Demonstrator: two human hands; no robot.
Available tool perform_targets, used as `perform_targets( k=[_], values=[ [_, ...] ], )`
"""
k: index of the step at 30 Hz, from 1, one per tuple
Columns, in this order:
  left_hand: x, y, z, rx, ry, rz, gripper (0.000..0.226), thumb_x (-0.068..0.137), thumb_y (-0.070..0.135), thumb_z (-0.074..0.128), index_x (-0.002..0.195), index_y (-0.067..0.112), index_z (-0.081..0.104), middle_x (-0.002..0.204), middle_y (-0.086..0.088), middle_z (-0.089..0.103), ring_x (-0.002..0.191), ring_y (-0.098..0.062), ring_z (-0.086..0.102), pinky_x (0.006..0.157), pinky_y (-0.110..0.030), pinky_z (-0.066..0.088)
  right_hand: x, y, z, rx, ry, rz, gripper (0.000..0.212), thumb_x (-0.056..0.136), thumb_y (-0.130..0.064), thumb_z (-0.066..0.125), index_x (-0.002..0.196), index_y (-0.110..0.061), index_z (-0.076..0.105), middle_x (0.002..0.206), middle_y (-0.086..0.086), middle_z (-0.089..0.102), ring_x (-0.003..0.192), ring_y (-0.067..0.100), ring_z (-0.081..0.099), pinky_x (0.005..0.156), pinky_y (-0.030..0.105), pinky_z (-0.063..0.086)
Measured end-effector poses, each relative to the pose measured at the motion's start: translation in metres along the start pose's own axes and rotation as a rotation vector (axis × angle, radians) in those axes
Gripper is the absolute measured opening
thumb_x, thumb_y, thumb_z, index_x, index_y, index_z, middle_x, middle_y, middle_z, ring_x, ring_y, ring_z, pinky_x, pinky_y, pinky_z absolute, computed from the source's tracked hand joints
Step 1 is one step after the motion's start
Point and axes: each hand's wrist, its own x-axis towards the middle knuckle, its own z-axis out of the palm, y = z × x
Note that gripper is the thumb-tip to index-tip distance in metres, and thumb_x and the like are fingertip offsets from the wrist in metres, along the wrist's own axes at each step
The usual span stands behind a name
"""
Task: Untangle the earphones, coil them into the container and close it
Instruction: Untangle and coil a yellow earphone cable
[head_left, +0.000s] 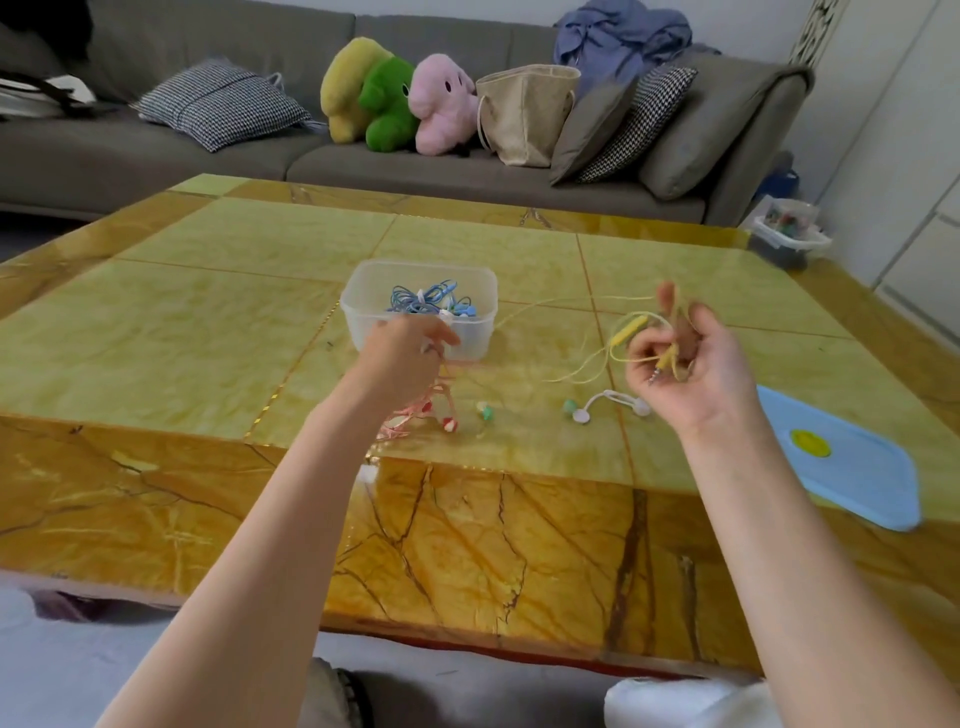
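Yellow cord (631, 328) is bunched in the right hand (685, 364), fingers curled round its plug end while the rest trails slack over the table (208, 322) toward the tub (363, 322). The left hand (405, 358) hangs over the pink cord (410, 415); it is blurred, so I cannot tell whether it pinches anything. Best wind the yellow in even loops off the right fingers — keeping the slack away from the pink tangle — then lay it beside the blue coil (426, 301) already in the tub; the lid (852, 467) lies well to the right, still off.

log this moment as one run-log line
left hand: grips pink earphone cable | right hand: grips yellow earphone cable | clear plastic container: open, blue earphones inside | blue lid: on table
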Motion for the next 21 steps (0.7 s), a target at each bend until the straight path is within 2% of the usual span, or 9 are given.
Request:
perform_targets(
  k=[2,4,7,9,12,14,17,19,21],
  values=[
    [-0.002,-0.002,0.005,0.106,-0.141,0.029,0.041,0.086,-0.005,0.043,0.106,0.023,0.066,0.116,-0.01,0.055,0.091,-0.018,0.046,0.067,-0.017,0.042,-0.003,0.001,0.002,-0.052,-0.096,0.017,0.042,0.098,-0.029,0.041,0.098,-0.001,0.072,0.051,-0.006,0.037,0.038,0.003,0.031,0.039,0.014,0.04],
    [-0.004,-0.004,0.006,0.176,-0.245,0.036,0.045,0.083,-0.006,0.043,0.105,0.026,0.065,0.121,-0.007,0.051,0.086,-0.017,0.051,0.066,-0.023,0.044,-0.006,-0.001,0.006,-0.112,-0.201,-0.005,0.035,0.096,-0.023,0.043,0.122,-0.009,0.061,0.047,-0.006,0.038,0.036,0.003,0.029,0.038,0.012,0.034],
    [-0.008,-0.003,0.002,0.219,-0.309,0.028,0.043,0.081,-0.002,0.047,0.107,0.028,0.063,0.113,-0.003,0.047,0.068,-0.01,0.049,0.052,-0.019,0.036,-0.01,-0.002,0.012,-0.246,-0.263,-0.04,0.039,0.092,-0.018,0.049,0.13,-0.024,0.054,0.068,0.002,0.058,0.042,0.005,0.026,0.035,0.011,0.026],
    [-0.011,0.001,0.0,0.177,-0.355,0.059,0.039,0.083,0.003,0.05,0.112,0.027,0.06,0.112,0.001,0.052,0.078,-0.011,0.056,0.062,-0.02,0.041,-0.012,0.005,0.013,-0.335,-0.305,-0.009,0.044,0.091,-0.02,0.051,0.134,-0.032,0.048,0.085,0.005,0.064,0.044,0.004,0.023,0.033,0.01,0.024],
    [-0.018,0.015,-0.001,-0.001,-0.47,0.083,0.034,0.081,0.022,0.053,0.115,0.022,0.057,0.117,0.006,0.056,0.102,-0.011,0.051,0.08,-0.021,0.039,-0.016,0.017,0.016,-0.528,-0.413,-0.004,0.062,0.083,-0.021,0.057,0.139,-0.038,0.036,0.114,0.006,0.065,0.043,0.003,0.025,0.033,0.011,0.023],
    [-0.019,0.02,0.005,0.026,-0.514,0.098,0.035,0.077,0.034,0.055,0.11,0.023,0.058,0.109,0.009,0.058,0.102,-0.011,0.053,0.083,-0.023,0.042,-0.017,0.021,0.017,-0.799,-0.458,-0.055,0.072,0.08,-0.017,0.061,0.14,-0.043,0.032,0.13,0.0,0.057,0.044,0.004,0.028,0.033,0.013,0.025],
    [-0.015,0.01,0.019,0.311,-0.419,0.183,0.021,0.083,0.034,0.065,0.102,0.024,0.065,0.095,0.014,0.06,0.101,-0.011,0.057,0.096,-0.034,0.041,-0.016,0.029,0.015,-1.616,-0.457,-0.287,0.087,0.083,-0.014,0.067,0.141,-0.054,0.016,0.149,-0.005,0.034,0.044,0.007,0.035,0.036,0.02,0.037],
    [-0.013,0.005,0.024,0.327,-0.394,0.188,0.016,0.083,0.03,0.067,0.097,0.021,0.068,0.089,0.011,0.063,0.097,-0.013,0.06,0.089,-0.03,0.044,-0.015,0.039,0.008,-2.009,-0.466,-0.313,0.097,0.081,-0.018,0.07,0.138,-0.06,0.003,0.155,-0.005,0.021,0.044,0.008,0.041,0.04,0.021,0.041],
    [-0.013,0.005,0.025,0.293,-0.38,0.195,0.014,0.085,0.021,0.065,0.097,0.016,0.07,0.091,0.003,0.068,0.093,-0.016,0.062,0.081,-0.027,0.047,-0.014,0.049,-0.001,-2.22,-0.49,-0.204,0.103,0.081,-0.02,0.071,0.137,-0.061,-0.005,0.154,-0.003,0.024,0.052,0.007,0.048,0.04,0.019,0.039]
  ],
)
